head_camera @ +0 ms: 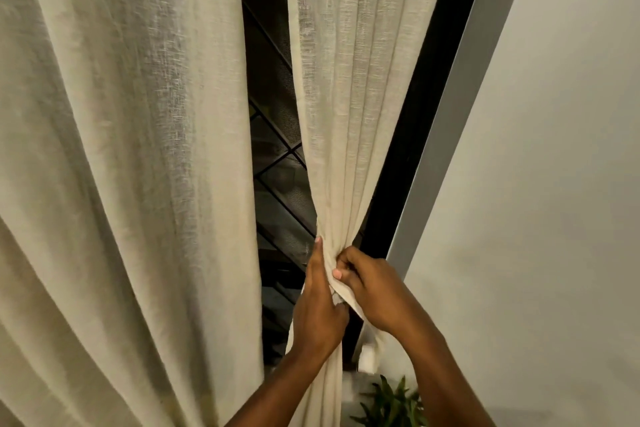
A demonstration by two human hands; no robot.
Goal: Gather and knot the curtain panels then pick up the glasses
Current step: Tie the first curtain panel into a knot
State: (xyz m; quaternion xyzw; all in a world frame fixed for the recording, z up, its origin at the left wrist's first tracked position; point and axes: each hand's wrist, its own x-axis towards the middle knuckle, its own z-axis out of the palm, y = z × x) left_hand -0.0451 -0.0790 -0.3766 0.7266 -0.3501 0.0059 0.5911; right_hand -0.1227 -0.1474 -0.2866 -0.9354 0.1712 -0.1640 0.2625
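**Narrow curtain (346, 97) bunched up in our two hands**

The narrow curtain hangs on the right side of the window (277, 166). It is cream and thin, with long folds that run down it. Up high it spreads out. Low down it is squeezed into one tight bunch, and that is where we hold it.

Our left hand (320, 315) grips the bunch from the left. Its fingers are curled round the cloth, and one finger points up along the edge of the curtain. Our right hand (374, 291) is just beside it, on the right. Its fingers are bent in and pinch a fold of the same cloth. The two hands touch. A strip of cloth runs between them and goes down under our right hand. Below our hands the rest of the curtain hangs straight down.

The wide curtain (121, 149) hangs loose on the left. We are not touching it. There is a gap between the two curtains, and in the gap we see the dark window with thin bars that cross.

To the right of the narrow curtain is a black frame (415, 149), then a grey strip (460, 132), then a plain pale wall (554, 184). A green plant (391, 406) peeks up at the bottom, between our arms.
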